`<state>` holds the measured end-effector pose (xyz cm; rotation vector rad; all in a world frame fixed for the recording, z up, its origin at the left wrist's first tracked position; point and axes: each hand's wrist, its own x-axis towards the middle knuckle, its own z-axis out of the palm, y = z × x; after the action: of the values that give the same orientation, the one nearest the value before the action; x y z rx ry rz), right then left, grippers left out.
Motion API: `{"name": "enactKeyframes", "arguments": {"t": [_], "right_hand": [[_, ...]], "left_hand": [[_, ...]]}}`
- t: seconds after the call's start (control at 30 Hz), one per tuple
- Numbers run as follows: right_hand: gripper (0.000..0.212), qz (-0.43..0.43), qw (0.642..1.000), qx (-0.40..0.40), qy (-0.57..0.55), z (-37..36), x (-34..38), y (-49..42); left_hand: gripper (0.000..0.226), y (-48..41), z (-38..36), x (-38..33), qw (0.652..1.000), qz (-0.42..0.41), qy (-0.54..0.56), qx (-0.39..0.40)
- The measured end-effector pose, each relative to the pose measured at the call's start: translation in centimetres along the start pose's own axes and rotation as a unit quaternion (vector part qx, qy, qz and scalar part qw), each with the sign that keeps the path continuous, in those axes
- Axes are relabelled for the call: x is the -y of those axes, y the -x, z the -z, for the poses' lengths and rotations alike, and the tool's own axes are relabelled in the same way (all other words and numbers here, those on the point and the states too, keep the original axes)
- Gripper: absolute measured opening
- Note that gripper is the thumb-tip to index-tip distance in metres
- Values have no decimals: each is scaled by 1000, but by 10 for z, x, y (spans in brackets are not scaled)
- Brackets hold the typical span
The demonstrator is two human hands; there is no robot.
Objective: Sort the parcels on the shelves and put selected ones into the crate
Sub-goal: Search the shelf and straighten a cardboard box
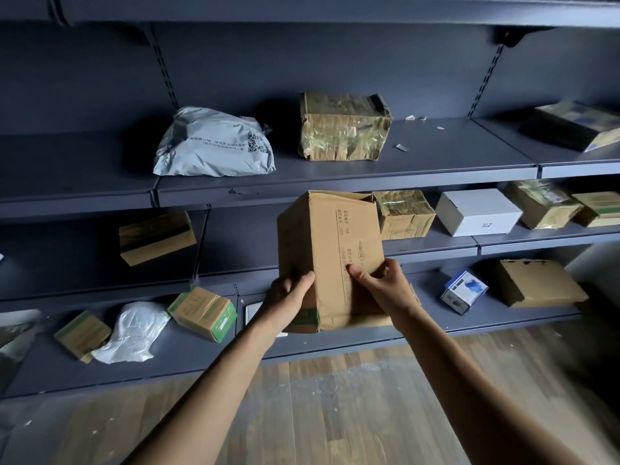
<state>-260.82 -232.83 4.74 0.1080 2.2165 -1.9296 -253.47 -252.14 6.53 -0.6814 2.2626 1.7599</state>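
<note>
- Right now I have the cardboard box [330, 260] off the shelves [335, 191] and in the air at the centre of the frame, between me and the lower tiers.
- My left hand [290, 293] grasps its lower left side, thumb lying over the corner. It sits low, I think, to carry the weight from near the bottom.
- My right hand [379, 283] grips the lower right edge, thumb pressed onto the printed face and fingers curled round behind, which steadies the box.
- The box leans slightly, its printed side turned up toward me. I judge I am holding it this way to read the markings and decide whether it is one to select.
- Other parcels lie where they were shelved: a grey mailer bag [214, 144] and a taped box [344, 127] in the upper middle, a white box [478, 211] at the right.
- The crate is not in view, so I cannot tell which way this box must go. Only the wooden floor [335, 397] shows below my arms.
</note>
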Motion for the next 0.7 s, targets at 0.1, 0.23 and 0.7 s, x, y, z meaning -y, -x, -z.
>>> {"name": "enactKeyframes", "arguments": {"t": [0.1,0.23,0.7], "right_hand": [[65,28,996,-48,72,-12,2,6],[29,77,990,-55,106,-22,17,13],[80,-90,984,154,-20,-1,31,13]], "left_hand": [[73,-1,-2,-1,999,-18,17,19],[31,-4,4,2,997,-55,56,-7],[64,-2,35,10,983,-15,168,70]]}}
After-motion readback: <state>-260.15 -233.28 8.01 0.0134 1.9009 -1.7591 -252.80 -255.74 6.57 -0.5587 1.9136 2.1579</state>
